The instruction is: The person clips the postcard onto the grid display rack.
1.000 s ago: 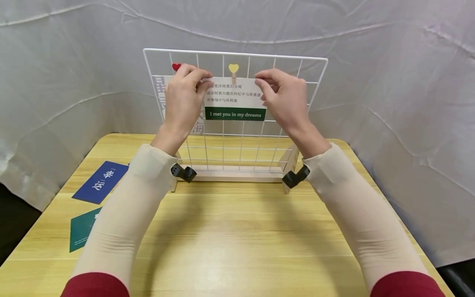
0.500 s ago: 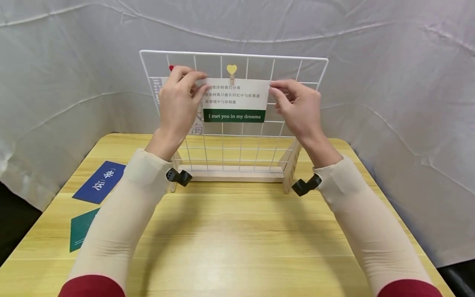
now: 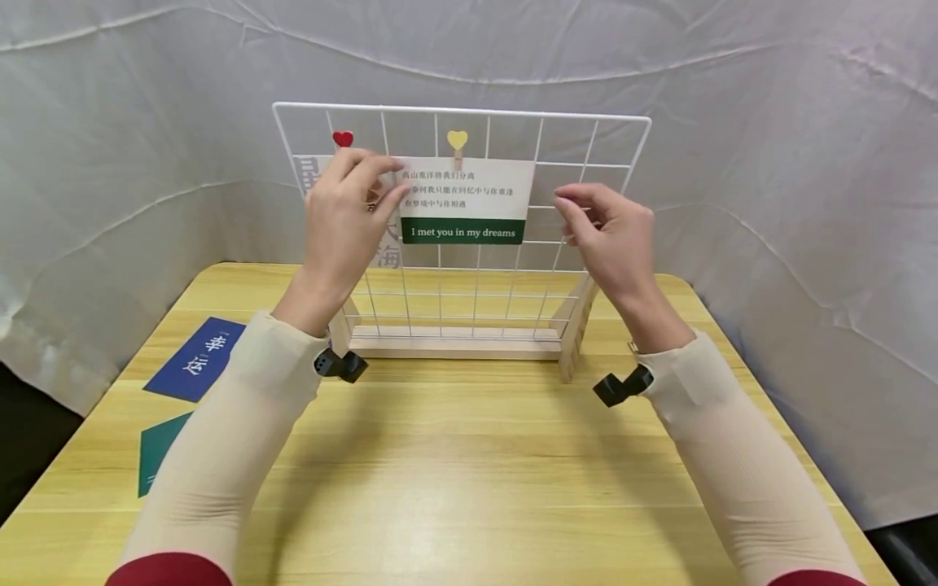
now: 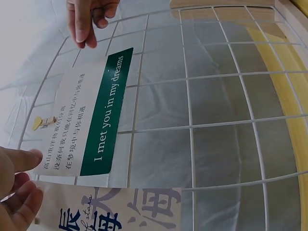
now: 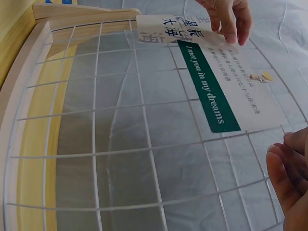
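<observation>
A white and green card [image 3: 466, 199] with printed lines hangs on the white wire grid [image 3: 479, 293]. A wooden clothespin with a yellow heart [image 3: 458, 142] clips its top edge to the wire. My left hand [image 3: 348, 203] is at the card's left edge, thumb and index finger apart; in the left wrist view a fingertip [image 4: 33, 156] lies by the card's corner, and whether it touches I cannot tell. My right hand [image 3: 608, 232] hangs loosely curled off the card's right edge, holding nothing. A second card [image 4: 110, 207] with blue characters hangs to the left, partly hidden behind my left hand.
A red heart clip [image 3: 342, 139] sits at the grid's upper left. The grid stands in a wooden base [image 3: 454, 343] on the wooden table [image 3: 469, 472]. A blue card [image 3: 196, 358] and a green card [image 3: 161, 448] lie at the left; my left sleeve partly covers them.
My right hand has let go of the card's upper right corner and moved right and down. My left hand has drawn slightly left and down, uncovering the red heart. The card stays clipped.
</observation>
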Motion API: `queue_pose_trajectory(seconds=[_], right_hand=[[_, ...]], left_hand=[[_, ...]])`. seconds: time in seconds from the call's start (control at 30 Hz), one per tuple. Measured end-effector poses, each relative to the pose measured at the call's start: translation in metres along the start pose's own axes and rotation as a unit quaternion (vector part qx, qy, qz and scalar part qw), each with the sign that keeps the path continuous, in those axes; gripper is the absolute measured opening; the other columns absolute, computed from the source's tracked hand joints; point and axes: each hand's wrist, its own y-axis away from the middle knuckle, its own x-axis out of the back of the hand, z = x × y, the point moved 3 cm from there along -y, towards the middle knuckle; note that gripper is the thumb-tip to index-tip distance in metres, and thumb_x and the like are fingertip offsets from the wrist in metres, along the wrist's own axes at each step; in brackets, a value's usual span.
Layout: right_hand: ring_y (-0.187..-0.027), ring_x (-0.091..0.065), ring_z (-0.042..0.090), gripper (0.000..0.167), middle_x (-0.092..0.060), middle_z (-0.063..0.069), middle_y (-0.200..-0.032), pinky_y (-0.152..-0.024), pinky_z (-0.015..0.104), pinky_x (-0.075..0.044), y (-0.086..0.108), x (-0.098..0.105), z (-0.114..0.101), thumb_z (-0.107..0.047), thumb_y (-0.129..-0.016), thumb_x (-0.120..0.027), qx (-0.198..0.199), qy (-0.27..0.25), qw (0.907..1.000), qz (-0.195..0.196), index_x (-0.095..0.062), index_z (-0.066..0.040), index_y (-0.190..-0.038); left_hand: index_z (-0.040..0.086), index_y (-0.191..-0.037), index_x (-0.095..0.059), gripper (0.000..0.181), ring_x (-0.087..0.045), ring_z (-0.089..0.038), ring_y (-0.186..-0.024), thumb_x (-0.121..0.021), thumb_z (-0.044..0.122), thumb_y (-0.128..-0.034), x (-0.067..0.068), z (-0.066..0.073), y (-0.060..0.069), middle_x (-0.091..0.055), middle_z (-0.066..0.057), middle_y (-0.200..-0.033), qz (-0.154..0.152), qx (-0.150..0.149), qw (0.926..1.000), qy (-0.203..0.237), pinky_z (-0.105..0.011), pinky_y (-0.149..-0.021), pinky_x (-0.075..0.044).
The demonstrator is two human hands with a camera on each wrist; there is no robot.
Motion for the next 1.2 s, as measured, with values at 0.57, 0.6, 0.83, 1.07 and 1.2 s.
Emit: queue_pose_trajectory(seconds=[0.57,0.6,0.83,1.07,1.2], right_hand=[[-0.064,-0.062,0.014,0.016,-0.069,0.012,-0.082,-0.060,0.016,-0.050,0.028,0.016,0.020,-0.013,-0.094,-0.067,-0.009,-0.004,0.9999,-0.003,-0.075,-0.002,-0.104],[-0.064,-0.062,0.014,0.016,-0.069,0.013,-0.082,-0.060,0.016,-0.050,0.030,0.017,0.021,-0.013,-0.094,-0.067,-0.011,-0.002,0.9999,-0.004,-0.075,-0.003,-0.104],[-0.069,-0.063,0.016,0.016,-0.069,0.018,-0.084,-0.062,0.016,-0.051,0.042,0.022,0.033,-0.011,-0.094,-0.067,-0.018,-0.005,0.9998,-0.003,-0.074,-0.002,-0.104],[-0.075,-0.065,0.014,0.018,-0.072,0.011,-0.094,-0.066,0.016,-0.052,0.053,0.029,0.045,-0.013,-0.094,-0.067,-0.038,-0.001,0.9992,-0.011,-0.074,-0.002,-0.106],[-0.081,-0.063,0.009,0.019,-0.071,0.006,-0.098,-0.068,0.016,-0.052,0.058,0.035,0.051,-0.015,-0.094,-0.068,-0.049,0.000,0.9987,-0.016,-0.073,-0.003,-0.108]], left_hand=[[0.006,-0.115,-0.068,0.030,-0.064,-0.023,-0.087,-0.074,0.020,-0.0893,0.007,-0.014,0.032,-0.062,-0.010,-0.109,-0.106,0.014,0.9942,0.007,-0.037,-0.080,-0.053],[0.006,-0.115,-0.068,0.030,-0.064,-0.024,-0.088,-0.074,0.021,-0.0893,0.007,-0.015,0.034,-0.062,-0.010,-0.108,-0.112,0.019,0.9934,0.008,-0.038,-0.080,-0.052],[0.008,-0.118,-0.068,0.031,-0.063,-0.025,-0.093,-0.073,0.020,-0.0900,0.010,-0.024,0.048,-0.063,-0.009,-0.108,-0.146,0.044,0.9883,0.013,-0.041,-0.083,-0.053],[0.009,-0.121,-0.066,0.034,-0.062,-0.029,-0.098,-0.071,0.025,-0.0920,0.017,-0.033,0.061,-0.062,-0.010,-0.118,-0.181,0.079,0.9804,0.004,-0.046,-0.085,-0.051],[0.009,-0.121,-0.066,0.035,-0.061,-0.029,-0.098,-0.071,0.027,-0.0918,0.021,-0.039,0.068,-0.062,-0.009,-0.115,-0.188,0.088,0.9781,0.003,-0.046,-0.085,-0.051]])
